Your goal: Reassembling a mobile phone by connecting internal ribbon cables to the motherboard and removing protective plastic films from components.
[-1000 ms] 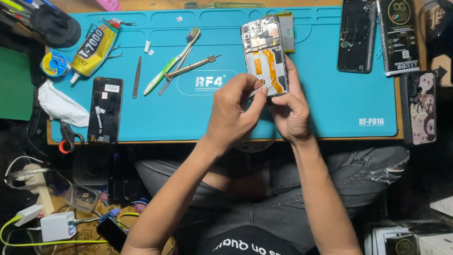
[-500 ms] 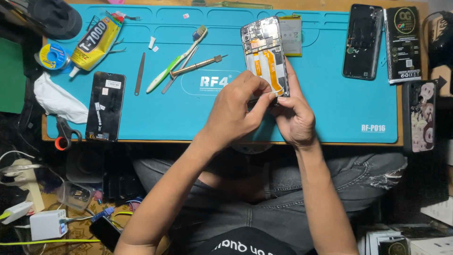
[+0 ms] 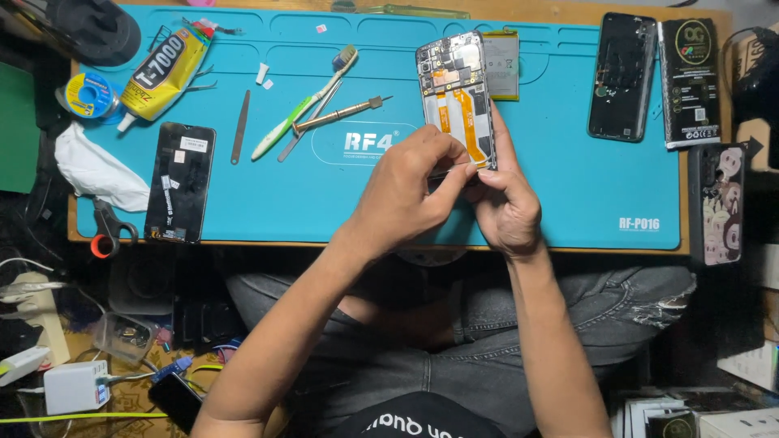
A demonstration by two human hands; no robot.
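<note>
the right hand (image 3: 507, 207) props the opened phone (image 3: 458, 97) upright above the blue mat (image 3: 568, 203), grip closed on its lower edge, exposing the internals; the left hand (image 3: 406, 195) pinches shut beside it.

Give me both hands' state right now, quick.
Left hand: fingers pinched at the lower edge of the opened phone; what they pinch cannot be told.
Right hand: closed around the opened phone's lower end, holding it up.

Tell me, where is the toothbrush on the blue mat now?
In the head view, the toothbrush lies on the blue mat's upper left part, between the thin metal spudger and the screwdriver.
</note>
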